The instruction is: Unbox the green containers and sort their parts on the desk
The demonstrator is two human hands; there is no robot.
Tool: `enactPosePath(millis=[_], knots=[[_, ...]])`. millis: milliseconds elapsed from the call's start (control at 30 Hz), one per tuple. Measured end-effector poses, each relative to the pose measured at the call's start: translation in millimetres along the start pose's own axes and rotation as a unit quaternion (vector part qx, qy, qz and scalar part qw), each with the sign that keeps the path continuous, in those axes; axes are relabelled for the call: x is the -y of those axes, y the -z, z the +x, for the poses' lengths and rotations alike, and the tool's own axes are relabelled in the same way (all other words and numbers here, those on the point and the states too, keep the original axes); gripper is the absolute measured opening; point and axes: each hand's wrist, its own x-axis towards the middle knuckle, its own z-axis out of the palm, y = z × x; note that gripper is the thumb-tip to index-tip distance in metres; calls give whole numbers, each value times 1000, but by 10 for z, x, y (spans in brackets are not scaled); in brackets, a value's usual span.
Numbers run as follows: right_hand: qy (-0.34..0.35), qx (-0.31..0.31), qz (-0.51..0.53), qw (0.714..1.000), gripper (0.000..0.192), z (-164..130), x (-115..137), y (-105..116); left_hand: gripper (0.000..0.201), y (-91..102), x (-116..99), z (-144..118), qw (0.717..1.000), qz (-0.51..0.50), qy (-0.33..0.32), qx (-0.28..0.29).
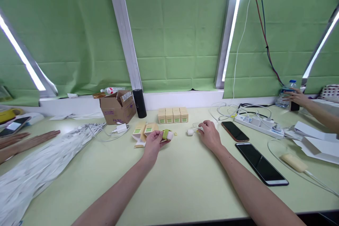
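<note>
Green cloth [174,24] hangs in panels behind the pale table [182,183], with bright strips of light along its slanted frames [124,24]. From where I sit at the head camera's feed, I see the left hand [153,145] near the middle of the table, thumb and fingertips closed in a pinch on a small banded piece [165,134]. It lies to the right of two opened tan boxes [150,127] with loose flaps; whether it clears the tabletop I cannot tell.

I judge it light, well within what a fingertip pinch can carry. Its white end looks smooth and firm, perhaps a little slippery, while the band looks softer and could slide if pulled. I would take hold across the band, lightly, and keep off the bare end.

As for looks, the band is yellow-green and wraps around the piece; the blunt white end pokes out past the fingertips, and the rest is hidden by the hand.

Over to the right, the right hand [211,136] is loosely curled by a white block [190,132] and a thin white cable [196,125]. I cannot tell whether its fingertips grip the cable or only touch it. That cable looks limp; I would lift it by the stiffer block.
</note>
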Motion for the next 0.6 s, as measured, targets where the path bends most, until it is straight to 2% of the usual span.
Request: enactPosePath(millis=[100,200,300,367,500,600], knots=[[10,-40,-3,999,27,-9,84,109,25,-11,-8,-14,999,-14,28,4],[57,-71,41,995,32,-38,253,212,22,-31,-27,-38,998,-22,56,10],[122,-70,129,982,35,-113,513,260,23,-65,-52,-75,997,-28,66,29],[150,-44,200,967,40,-183,710,264,21,-95,-72,-103,996,-37,75,39],[113,6,326,938,55,-299,1052,244,14,-162,-132,-162,993,-56,87,49],[60,22,381,922,55,-320,1202,215,12,-217,-177,-191,993,-59,92,56]])
